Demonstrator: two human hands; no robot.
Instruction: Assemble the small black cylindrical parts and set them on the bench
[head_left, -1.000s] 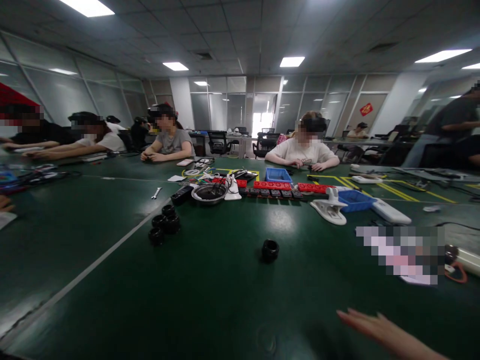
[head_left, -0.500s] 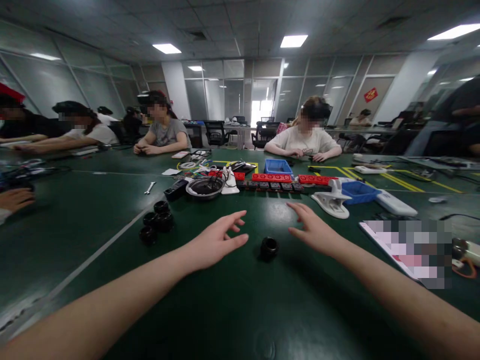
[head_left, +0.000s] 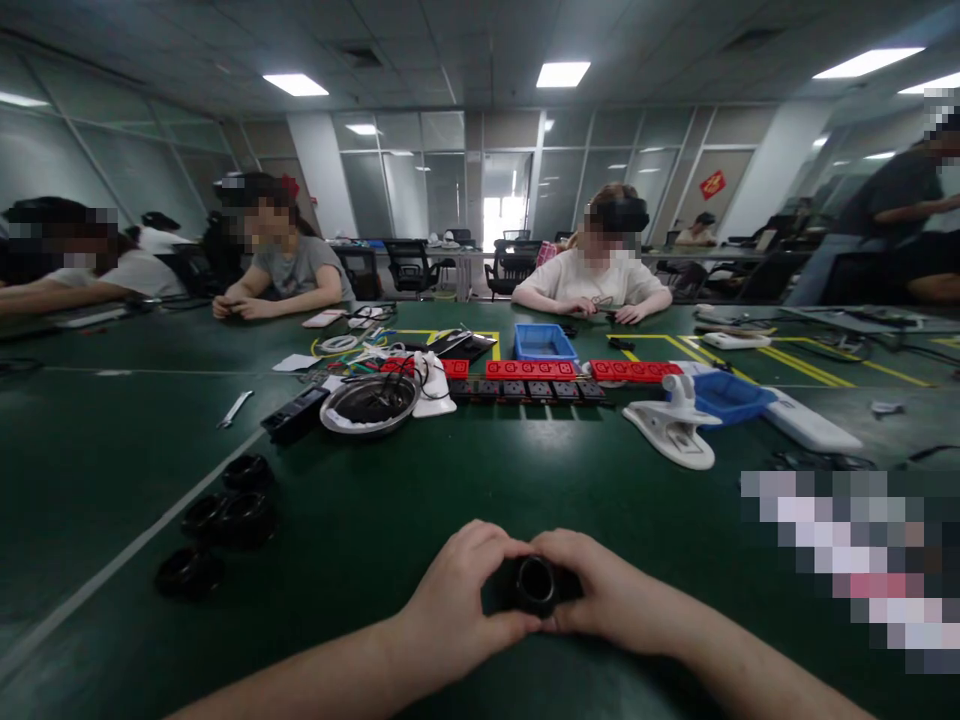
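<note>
A black, hollow ring-shaped part (head_left: 535, 606) is on the green table in front of me, its opening facing up and toward me. My left hand (head_left: 461, 605) curves around its left side, with the fingertips at its far edge and the thumb at its near edge. From the right, my right hand (head_left: 600, 580) closes around the same part, and the fingertips of both hands meet or nearly meet there. Several similar black ring-shaped parts (head_left: 249, 517) lie in a loose group to the left of my hands.
Beyond my hands lie a metal bowl (head_left: 367, 425), red socket strips (head_left: 531, 371), a white clamp stand (head_left: 679, 430) and blue trays (head_left: 546, 343). A wrench (head_left: 235, 408) rests at left, near a black box (head_left: 300, 412). People sit across the table.
Both hands, spread apart before, have come together around the single black ring-shaped part. My view has shifted, so the table items appear lower, and those on the left farther left.
</note>
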